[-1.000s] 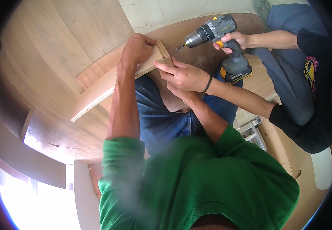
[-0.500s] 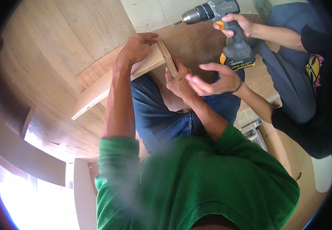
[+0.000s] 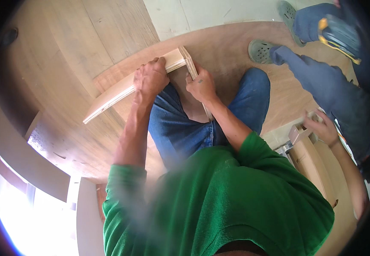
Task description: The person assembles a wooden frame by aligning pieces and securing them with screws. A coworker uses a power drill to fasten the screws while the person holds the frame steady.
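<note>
My left hand [image 3: 151, 80] is closed over the upper edge of a long plywood board [image 3: 113, 94], which slants down to the left. At its far end the board meets a shorter plywood piece [image 3: 186, 55] at a corner. My right hand [image 3: 201, 86] grips that shorter piece, thumb on the near face and fingers partly hidden behind it. The joined boards rest about my bent knees in blue jeans. A co-worker's power drill [image 3: 340, 39] shows at the upper right, blurred, with mainly its yellow-edged base in view.
A curved plywood sheet [image 3: 232, 40] lies on the floor beneath me. A co-worker stands at the right in grey clogs [image 3: 262, 51], one hand [image 3: 323, 128] reaching down by a cardboard box [image 3: 308, 164]. Pale curved panels [image 3: 27, 160] are at the lower left.
My left hand has moved from the corner down along the long board and closed on it. The co-worker has risen and drawn the drill away to the right; their other hand has dropped toward the box.
</note>
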A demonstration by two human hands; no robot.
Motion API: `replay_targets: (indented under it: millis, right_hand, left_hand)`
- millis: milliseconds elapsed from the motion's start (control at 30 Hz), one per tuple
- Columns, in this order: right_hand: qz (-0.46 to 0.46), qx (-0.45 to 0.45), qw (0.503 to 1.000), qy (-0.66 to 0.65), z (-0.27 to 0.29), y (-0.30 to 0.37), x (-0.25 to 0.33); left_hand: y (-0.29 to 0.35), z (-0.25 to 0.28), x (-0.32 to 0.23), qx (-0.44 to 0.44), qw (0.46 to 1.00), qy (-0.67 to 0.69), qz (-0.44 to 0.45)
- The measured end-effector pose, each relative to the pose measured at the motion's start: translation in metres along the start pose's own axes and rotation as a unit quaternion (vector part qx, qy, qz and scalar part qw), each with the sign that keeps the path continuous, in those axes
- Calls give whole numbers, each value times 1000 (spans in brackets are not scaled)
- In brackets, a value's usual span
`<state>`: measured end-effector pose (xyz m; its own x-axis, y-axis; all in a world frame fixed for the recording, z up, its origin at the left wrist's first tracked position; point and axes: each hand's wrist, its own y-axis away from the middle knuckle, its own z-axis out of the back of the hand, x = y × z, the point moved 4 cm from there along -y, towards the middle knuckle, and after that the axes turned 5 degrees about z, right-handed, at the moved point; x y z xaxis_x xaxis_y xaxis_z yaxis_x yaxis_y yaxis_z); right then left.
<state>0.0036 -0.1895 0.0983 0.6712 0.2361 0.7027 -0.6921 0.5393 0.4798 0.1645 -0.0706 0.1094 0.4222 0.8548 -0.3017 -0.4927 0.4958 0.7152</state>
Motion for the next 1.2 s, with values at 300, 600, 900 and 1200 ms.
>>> replay_targets:
  millis: [300,600,900,1200]
  right_hand:
    - [17,-3,1000,-15,-3,2,-7]
    - [6,8,1000,-16,-6,1,-12]
    - [8,8,999,-52,-6,2,-14]
    - [-60,41,994,-79,-7,4,-17]
  left_hand:
    - [1,-14,7,-86,994,-14,-67]
    - [3,-14,5,-76,996,-29,-34]
    - [2,-19,6,-88,994,-40,-46]
    - [65,21,-38,-368,908,152,-129]
